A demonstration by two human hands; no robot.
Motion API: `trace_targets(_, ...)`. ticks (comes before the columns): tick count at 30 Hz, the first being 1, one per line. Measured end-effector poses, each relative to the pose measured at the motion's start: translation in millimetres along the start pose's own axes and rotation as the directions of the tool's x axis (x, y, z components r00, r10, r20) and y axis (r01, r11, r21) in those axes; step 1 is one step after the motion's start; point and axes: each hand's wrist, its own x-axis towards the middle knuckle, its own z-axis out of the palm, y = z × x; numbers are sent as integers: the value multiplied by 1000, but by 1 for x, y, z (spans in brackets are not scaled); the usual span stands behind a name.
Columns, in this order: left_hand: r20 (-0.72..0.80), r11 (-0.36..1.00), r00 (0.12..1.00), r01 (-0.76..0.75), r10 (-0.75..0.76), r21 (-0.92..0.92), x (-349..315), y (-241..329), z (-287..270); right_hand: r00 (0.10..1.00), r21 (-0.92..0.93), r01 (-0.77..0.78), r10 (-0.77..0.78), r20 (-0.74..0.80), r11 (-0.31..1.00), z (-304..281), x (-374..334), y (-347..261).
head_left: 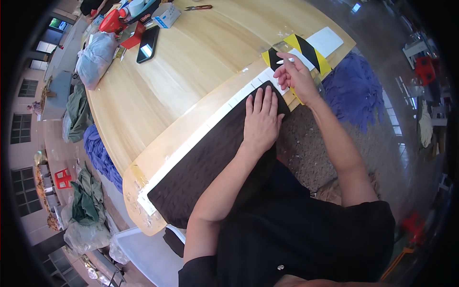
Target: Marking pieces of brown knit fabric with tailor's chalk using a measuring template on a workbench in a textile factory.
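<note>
A length of dark brown-black cloth [205, 162] lies along the near edge of the table, partly hanging over it. My left hand [261, 122] rests flat on the cloth close to its right end, fingers stretched out. Just past that end, my right hand [297, 80] is raised a little, its fingers closed on a slim white pen-like stick [286, 61]. Beneath the cloth's far edge runs a white strip with marks [215, 117]. Yellow-and-black striped tape [310, 51] crosses the table beside my right hand.
On the wooden table [191, 76] lie a phone [147, 44], a red box [131, 36], a blue-and-white box [166, 16], a tied plastic bag [95, 57] and snips [198, 7]. Purple cloth heaps [354, 88] sit beyond the table's right end. A pale bin [148, 253] stands below the near-left corner.
</note>
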Motion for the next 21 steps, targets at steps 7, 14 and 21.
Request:
trace_targets(7, 4, 1000, 1000, -3, 3, 25, 6, 4, 4, 999, -23, 9, -8, 38, 1000, -8, 1, 5)
trace_targets(14, -8, 999, 1000, 3, -3, 33, 6, 5, 3, 972, -366, 134, -50, 231, 921, 1, -4, -4)
trace_targets(21, -2, 998, 1000, -5, 5, 57, 5, 3, 6, 942, -554, 228, -38, 332, 801, 1, -4, -4)
